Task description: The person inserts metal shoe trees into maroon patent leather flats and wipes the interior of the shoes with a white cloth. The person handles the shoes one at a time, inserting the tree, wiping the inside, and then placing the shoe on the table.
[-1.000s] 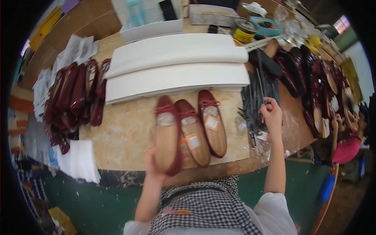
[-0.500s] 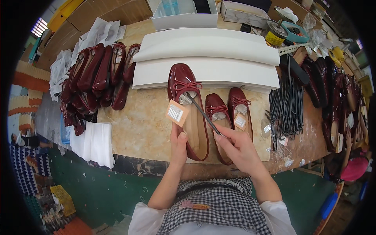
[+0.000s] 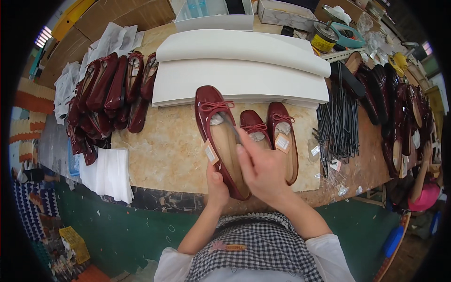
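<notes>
A glossy dark red ballet flat point(image 3: 205, 97) with a bow is tilted up over the table, toe away from me. My left hand point(image 3: 217, 189) grips it by the side near the heel, beside a hanging paper tag point(image 3: 211, 153). Crumpled white paper shows inside the toe. My right hand point(image 3: 265, 171) is closed around a thin dark rod point(image 3: 233, 130), which reaches into the shoe's opening; its far end is blurred. Two similar flats lie just behind my right hand, a left one point(image 3: 250, 117) partly covered by it and a right one point(image 3: 276, 111) with a tag.
White sheets point(image 3: 239, 82) are stacked behind the shoes. A heap of red flats point(image 3: 101, 94) and folded white cloths or papers point(image 3: 105, 176) sit left. Many dark rods point(image 3: 337, 122) lie right, before more shoes point(image 3: 376, 98). Another person's arm point(image 3: 419, 174) shows far right.
The shoe has come lower and a little nearer to me, its tag swinging edgeward. My right hand has moved left and farther over the shoe with the rod.
</notes>
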Action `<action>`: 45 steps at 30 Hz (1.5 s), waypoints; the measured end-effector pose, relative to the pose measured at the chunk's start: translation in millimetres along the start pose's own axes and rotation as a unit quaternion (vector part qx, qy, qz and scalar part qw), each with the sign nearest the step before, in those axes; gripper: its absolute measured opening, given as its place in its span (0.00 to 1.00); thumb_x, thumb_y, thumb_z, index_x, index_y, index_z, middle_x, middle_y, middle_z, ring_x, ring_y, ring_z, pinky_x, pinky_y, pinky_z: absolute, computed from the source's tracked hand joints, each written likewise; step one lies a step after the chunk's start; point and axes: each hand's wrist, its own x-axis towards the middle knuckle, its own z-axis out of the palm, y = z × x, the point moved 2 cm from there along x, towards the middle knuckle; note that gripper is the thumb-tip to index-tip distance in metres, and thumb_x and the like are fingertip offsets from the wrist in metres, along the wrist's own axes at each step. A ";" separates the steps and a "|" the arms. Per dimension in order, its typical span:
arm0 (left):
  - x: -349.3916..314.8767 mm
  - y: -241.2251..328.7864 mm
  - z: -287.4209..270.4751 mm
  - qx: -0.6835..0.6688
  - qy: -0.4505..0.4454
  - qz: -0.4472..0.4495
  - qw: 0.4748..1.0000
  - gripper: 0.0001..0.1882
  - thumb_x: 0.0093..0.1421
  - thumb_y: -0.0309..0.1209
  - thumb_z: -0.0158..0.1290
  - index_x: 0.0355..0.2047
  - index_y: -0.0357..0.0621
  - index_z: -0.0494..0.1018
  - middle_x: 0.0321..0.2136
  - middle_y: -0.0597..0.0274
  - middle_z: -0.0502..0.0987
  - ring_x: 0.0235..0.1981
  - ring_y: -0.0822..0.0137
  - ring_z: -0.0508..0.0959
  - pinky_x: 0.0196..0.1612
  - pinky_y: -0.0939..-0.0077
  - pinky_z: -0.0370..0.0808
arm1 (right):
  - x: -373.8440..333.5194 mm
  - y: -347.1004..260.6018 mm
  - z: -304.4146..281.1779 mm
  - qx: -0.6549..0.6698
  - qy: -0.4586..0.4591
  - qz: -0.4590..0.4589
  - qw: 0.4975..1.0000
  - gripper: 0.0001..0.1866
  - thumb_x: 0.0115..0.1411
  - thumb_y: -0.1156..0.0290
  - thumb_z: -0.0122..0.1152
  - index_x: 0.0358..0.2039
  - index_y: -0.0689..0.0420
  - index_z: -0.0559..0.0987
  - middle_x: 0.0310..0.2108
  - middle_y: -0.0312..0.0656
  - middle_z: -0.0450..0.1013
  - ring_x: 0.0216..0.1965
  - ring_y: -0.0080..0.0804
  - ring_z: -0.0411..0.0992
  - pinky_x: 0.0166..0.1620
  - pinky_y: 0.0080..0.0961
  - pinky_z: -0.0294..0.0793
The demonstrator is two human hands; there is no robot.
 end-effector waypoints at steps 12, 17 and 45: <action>11.9 27.3 -131.5 0.493 0.101 0.036 0.863 0.22 0.62 0.33 0.51 0.55 0.38 0.66 0.45 0.57 0.73 0.40 0.66 0.74 0.43 0.74 0.71 | -32.4 147.0 -123.2 -0.154 0.113 0.217 0.957 0.14 0.57 0.71 0.58 0.45 0.55 0.77 0.35 0.47 0.77 0.34 0.44 0.77 0.37 0.34 0.77; 23.0 27.7 11.2 0.456 -0.093 -0.081 0.881 0.30 0.57 0.25 0.52 0.60 0.33 0.61 0.31 0.57 0.79 0.29 0.64 0.77 0.35 0.71 0.73 | -54.9 241.2 -160.0 -0.464 0.089 0.176 0.863 0.09 0.59 0.62 0.58 0.32 0.54 0.77 0.27 0.45 0.76 0.27 0.50 0.75 0.31 0.42 0.74; 14.2 0.2 -0.7 -0.007 -0.055 -0.083 0.995 0.40 0.61 0.59 0.43 0.59 0.36 0.60 0.50 0.54 0.71 0.50 0.64 0.73 0.54 0.69 0.69 | -20.4 11.1 -22.5 0.105 -0.087 0.110 0.985 0.18 0.62 0.71 0.55 0.51 0.62 0.75 0.12 0.45 0.67 0.13 0.34 0.68 0.19 0.29 0.64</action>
